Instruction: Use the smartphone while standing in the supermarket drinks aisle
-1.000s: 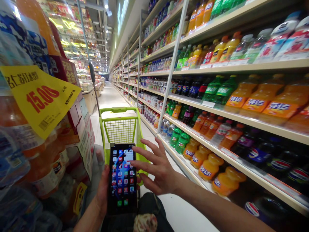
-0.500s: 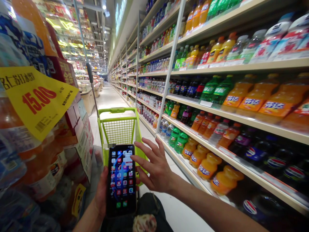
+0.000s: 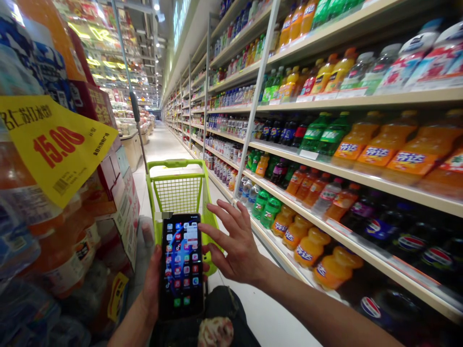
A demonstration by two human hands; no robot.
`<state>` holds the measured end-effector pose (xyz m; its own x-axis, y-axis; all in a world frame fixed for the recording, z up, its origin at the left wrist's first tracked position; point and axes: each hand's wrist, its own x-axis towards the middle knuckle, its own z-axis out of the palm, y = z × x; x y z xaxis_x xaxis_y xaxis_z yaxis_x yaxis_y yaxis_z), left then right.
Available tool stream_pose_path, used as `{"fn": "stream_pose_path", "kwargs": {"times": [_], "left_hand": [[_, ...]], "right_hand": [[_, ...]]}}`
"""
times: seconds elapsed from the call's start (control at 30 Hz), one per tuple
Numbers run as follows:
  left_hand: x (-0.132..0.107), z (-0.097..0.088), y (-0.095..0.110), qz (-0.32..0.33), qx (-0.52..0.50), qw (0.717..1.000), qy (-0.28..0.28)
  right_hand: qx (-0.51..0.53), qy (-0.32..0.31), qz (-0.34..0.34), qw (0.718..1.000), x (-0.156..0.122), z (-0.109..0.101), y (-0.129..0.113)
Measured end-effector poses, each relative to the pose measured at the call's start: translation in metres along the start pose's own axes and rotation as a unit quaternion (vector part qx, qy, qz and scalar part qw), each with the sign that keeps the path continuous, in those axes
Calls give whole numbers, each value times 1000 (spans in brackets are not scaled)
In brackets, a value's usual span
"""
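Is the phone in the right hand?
No, the smartphone sits in the left hand, while the right hand is spread open beside it.

Drink shelves (image 3: 361, 169) stand right of the shopping cart (image 3: 177, 193), bottle stacks (image 3: 47, 260) left.

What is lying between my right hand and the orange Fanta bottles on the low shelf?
In the head view, a strip of pale floor and the shelf's front edge lie between the right hand and the orange Fanta bottles.

Black smartphone (image 3: 182, 266), upright in the left hand (image 3: 154, 284), screen lit with app icons
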<state>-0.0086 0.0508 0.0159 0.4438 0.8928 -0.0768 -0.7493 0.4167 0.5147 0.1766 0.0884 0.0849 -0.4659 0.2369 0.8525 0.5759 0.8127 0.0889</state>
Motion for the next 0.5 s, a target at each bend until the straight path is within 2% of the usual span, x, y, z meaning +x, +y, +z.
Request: {"fn": "stream_pose_path", "kwargs": {"times": [0.37, 0.5], "left_hand": [[1, -5, -1, 21, -1, 1000, -16], [2, 0, -1, 29, -4, 999, -25]], "right_hand": [[18, -18, 1, 1000, -14, -2, -4], [37, -21, -8, 999, -19, -1, -9]]}}
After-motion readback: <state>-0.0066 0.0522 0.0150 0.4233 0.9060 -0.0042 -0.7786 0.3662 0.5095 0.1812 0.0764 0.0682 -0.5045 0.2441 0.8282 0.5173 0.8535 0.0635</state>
